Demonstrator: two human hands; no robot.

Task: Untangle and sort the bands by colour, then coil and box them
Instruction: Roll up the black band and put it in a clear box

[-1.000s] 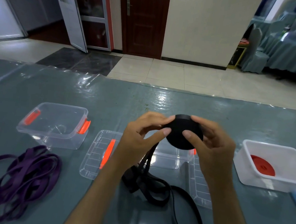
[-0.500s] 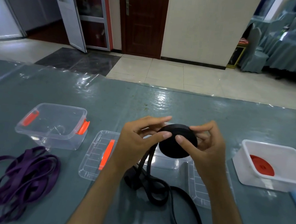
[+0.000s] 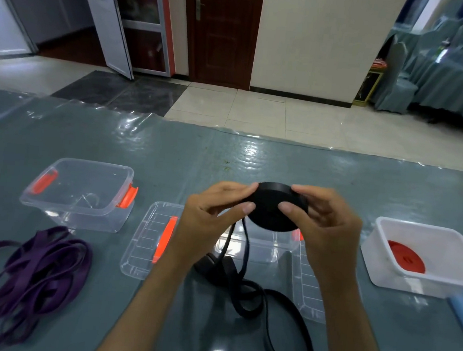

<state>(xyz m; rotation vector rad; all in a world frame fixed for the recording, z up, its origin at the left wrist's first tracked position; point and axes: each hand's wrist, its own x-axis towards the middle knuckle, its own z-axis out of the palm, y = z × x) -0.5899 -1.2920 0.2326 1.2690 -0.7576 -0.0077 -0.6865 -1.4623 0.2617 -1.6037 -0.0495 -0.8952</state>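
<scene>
Both hands [image 3: 212,218] [image 3: 324,226] pinch flat round black coil [image 3: 273,216] | loose tail [image 3: 242,289] dangling

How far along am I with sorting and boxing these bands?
Done: a red coil lies in the white box.
In hand: your left hand and right hand hold a black coil, part wound, with its loose tail trailing onto the table.
Left: finish and box the black one, then coil the loose purple bands. The clear box holds no band.
</scene>
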